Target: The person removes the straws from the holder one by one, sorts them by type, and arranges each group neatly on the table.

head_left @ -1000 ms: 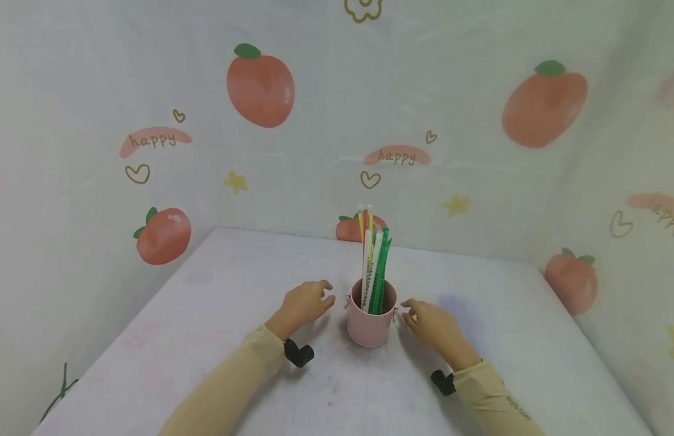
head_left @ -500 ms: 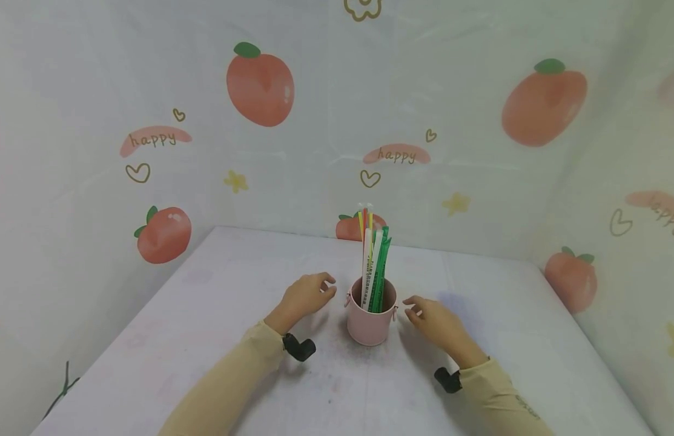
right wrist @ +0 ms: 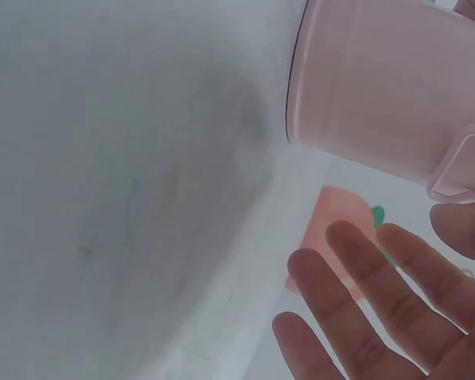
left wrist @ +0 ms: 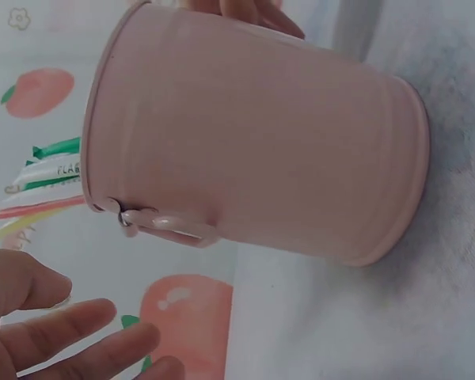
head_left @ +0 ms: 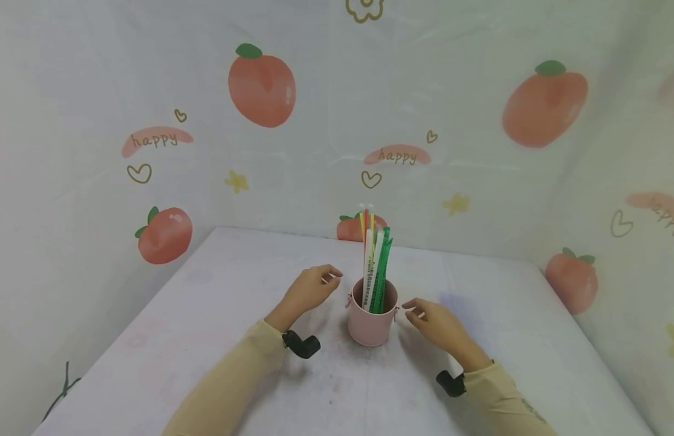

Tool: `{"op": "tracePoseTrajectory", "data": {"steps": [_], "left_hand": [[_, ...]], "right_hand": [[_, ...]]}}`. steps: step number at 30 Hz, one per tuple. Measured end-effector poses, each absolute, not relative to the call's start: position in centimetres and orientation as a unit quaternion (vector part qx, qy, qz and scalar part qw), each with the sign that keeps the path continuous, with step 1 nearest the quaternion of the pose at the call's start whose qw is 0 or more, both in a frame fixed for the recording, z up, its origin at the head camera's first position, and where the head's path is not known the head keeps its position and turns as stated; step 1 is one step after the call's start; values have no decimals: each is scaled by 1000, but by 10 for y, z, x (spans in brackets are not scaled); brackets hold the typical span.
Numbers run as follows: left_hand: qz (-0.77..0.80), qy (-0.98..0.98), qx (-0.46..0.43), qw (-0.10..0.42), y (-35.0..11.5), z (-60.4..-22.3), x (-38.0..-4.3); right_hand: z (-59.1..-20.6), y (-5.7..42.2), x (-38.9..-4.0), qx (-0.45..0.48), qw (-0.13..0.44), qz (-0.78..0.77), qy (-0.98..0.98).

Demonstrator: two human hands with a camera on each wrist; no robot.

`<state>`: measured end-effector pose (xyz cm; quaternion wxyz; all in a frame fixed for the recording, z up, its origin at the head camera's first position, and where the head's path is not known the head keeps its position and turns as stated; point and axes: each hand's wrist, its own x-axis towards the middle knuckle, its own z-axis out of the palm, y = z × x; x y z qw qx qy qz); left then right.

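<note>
A pink metal bucket [head_left: 369, 330] with small side handles stands upright on the table. Several wrapped straws [head_left: 378, 272], white and green, lean in it together with bare red and yellow ones. My left hand [head_left: 309, 286] hovers left of the bucket, its fingertips near rim height and apart from it. On the other side, my right hand [head_left: 435, 324] is held by the right handle [right wrist: 465, 162], fingers spread and loosely bent. Neither hand holds anything. In the left wrist view the bucket's wall [left wrist: 253, 134] fills the middle, and the left fingers [left wrist: 87, 340] lie beyond its rim.
The table [head_left: 206, 303] wears a white cloth with faint smudges. Behind it hangs a white curtain [head_left: 315, 151] printed with peaches, hearts and "happy" labels. A dark green twig-like mark [head_left: 64, 387] shows at the lower left edge. Black wrist cameras sit under both wrists.
My left hand has risen and shifted right, nearer the straws. The right hand has drawn slightly away from the bucket. The bucket and straws stay in place.
</note>
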<state>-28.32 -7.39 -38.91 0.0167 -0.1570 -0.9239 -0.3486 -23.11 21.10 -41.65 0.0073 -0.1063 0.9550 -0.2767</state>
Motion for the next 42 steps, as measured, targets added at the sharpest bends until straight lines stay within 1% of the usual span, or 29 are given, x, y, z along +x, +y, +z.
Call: {"op": "tracePoseTrajectory", "data": {"steps": [11, 18, 30, 35, 42], "left_hand": [[-437, -884, -161, 38, -66, -383, -282], [-476, -859, -184, 55, -63, -379, -280], [-513, -834, -193, 70, -52, -376, -282], [-521, -830, -186, 69, -49, -376, -283], [-525, -828, -186, 70, -45, -376, -284]], "right_hand": [[-419, 215, -232, -115, 34, -346, 931], [-418, 216, -233, -134, 53, -379, 914], [-421, 214, -236, -117, 107, -445, 881], [-422, 212, -239, -105, 133, -463, 870], [-426, 211, -243, -95, 146, -466, 868]]}}
